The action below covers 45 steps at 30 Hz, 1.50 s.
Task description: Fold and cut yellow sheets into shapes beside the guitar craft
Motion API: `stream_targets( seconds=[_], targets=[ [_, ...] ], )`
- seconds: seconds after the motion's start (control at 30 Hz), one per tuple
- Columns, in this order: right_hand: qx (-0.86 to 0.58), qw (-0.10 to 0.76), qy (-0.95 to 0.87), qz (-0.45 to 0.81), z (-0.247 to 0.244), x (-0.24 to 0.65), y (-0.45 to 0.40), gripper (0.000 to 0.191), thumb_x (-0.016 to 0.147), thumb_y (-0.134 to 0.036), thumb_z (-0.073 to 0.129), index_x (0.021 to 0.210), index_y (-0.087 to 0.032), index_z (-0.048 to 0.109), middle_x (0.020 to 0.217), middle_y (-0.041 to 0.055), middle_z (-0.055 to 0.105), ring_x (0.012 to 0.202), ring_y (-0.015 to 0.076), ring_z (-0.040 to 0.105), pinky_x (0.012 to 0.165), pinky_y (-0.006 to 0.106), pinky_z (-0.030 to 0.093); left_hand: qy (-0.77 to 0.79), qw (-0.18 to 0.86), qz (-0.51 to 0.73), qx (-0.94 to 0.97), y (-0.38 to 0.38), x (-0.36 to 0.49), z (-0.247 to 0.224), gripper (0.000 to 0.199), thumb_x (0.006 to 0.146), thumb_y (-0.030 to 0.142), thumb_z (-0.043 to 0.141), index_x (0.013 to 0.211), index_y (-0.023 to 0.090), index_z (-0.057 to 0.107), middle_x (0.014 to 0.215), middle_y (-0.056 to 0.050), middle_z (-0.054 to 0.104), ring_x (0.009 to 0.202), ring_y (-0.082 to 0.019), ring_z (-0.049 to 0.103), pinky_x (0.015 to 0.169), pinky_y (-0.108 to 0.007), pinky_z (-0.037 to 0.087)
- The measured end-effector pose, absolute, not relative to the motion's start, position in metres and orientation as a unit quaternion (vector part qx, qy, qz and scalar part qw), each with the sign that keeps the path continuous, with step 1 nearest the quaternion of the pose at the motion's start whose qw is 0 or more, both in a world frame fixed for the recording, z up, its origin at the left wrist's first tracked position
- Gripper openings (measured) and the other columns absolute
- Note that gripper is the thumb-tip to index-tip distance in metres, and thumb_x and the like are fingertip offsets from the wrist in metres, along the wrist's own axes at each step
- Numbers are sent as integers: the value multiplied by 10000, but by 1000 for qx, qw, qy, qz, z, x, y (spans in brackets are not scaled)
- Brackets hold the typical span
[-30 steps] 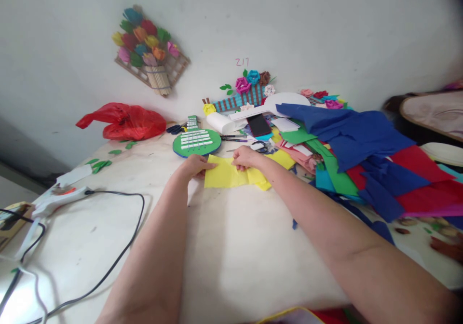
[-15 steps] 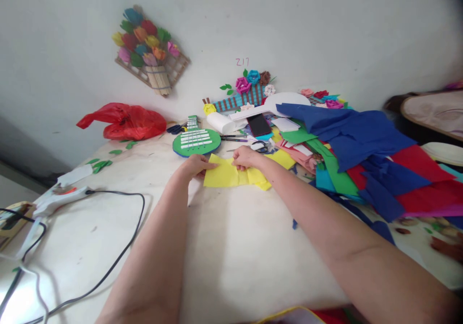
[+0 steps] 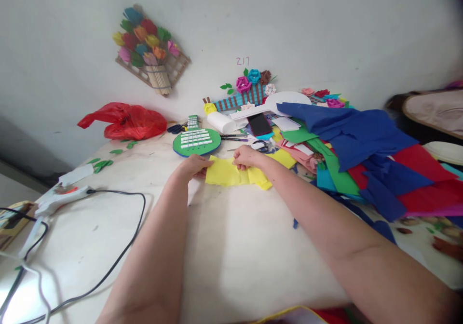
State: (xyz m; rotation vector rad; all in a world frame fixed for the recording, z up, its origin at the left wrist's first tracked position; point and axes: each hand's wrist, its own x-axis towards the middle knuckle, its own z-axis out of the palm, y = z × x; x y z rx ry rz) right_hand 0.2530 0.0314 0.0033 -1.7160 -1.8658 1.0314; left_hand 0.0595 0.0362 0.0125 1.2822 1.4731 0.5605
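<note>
A yellow sheet (image 3: 222,172) is held just above the white table, in the middle of the view. My left hand (image 3: 197,166) pinches its upper left corner. On the sheet's top edge, right of its middle, my right hand (image 3: 246,157) has its fingers closed on the yellow material. More yellow pieces (image 3: 261,178) lie under and beside my right wrist. Behind my left hand rests a green guitar-shaped craft (image 3: 197,142) with white strips and strings.
A glue gun (image 3: 65,201) with a black cable lies at the left. At the back left sits a red plastic bag (image 3: 133,121). Scissors (image 3: 261,145), a phone (image 3: 259,124) and a white roll (image 3: 220,121) lie behind my hands. Blue cloth-like sheets (image 3: 361,131) cover coloured pieces at the right.
The left end of the yellow sheet has shifted slightly right, and its lower left edge sits a little higher. Both hands keep their hold, nearly in place.
</note>
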Motion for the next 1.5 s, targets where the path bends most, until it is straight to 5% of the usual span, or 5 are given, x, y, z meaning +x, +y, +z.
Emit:
stream_targets(
  seconds=[0.97, 1.27, 1.5],
  targets=[
    [-622, 181, -678, 348, 4, 254, 34, 103, 654, -58, 618, 697, -132, 562, 362, -54, 496, 367, 82, 506, 405, 155, 395, 626, 509, 233, 543, 36, 60, 13, 410, 379, 323, 830, 625, 123, 568, 517, -30, 589, 478, -149, 566, 489, -267, 487],
    [-624, 176, -682, 338, 0, 254, 39, 166, 649, -64, 618, 803, -124, 603, 414, -40, 526, 367, 83, 503, 394, 163, 403, 655, 487, 231, 529, 34, 62, 16, 175, 580, 199, 705, 655, 130, 564, 466, -6, 540, 435, -125, 529, 462, -241, 472],
    [-627, 181, -682, 330, 2, 254, 36, 151, 662, -81, 601, 806, -121, 605, 469, -19, 559, 367, 76, 498, 385, 163, 401, 638, 498, 229, 541, 32, 61, 17, 250, 525, 223, 752, 657, 132, 560, 483, -3, 547, 448, -111, 525, 469, -221, 462]
  ],
)
